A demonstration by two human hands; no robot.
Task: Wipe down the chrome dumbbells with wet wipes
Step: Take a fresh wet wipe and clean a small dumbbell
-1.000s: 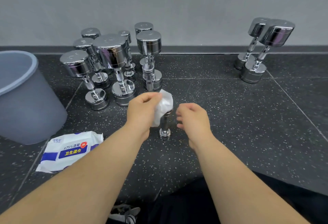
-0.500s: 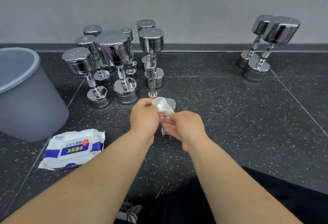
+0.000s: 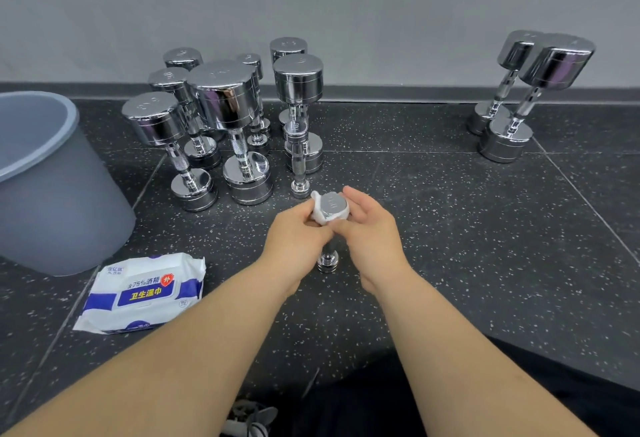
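The dumbbell (image 3: 333,207) stands just above the middle of the frame, and the wipe (image 3: 317,215) now sits as a collar round the rim of its top head, leaving the flat round face bare. A second ago the wipe was held loose above that head and the right hand was apart from it on the right. Half a second ago the two hands met over the top. Now the left hand (image 3: 296,232) pinches the wipe against the head's left and near side, fingers curled in. The right hand (image 3: 371,226) cups the head from the right, its fingers curved round the far edge and its thumb on the wipe. I take it that wiping this head's side has begun, while the handle and lower head look not yet wiped. Its long axis runs close to vertical: the lower head rests on the floor (image 3: 450,228) below the hands, the top face points up toward the camera, and the handle is mostly hidden between the palms. Just behind it stands another small dumbbell (image 3: 299,159), upright, at the front of a cluster (image 3: 225,97) of larger upright ones in the upper left. A pair (image 3: 519,117) stands well apart in the upper right. The pack (image 3: 145,292) of wipes lies lower left, with the grey bin (image 3: 41,176) at the left edge.
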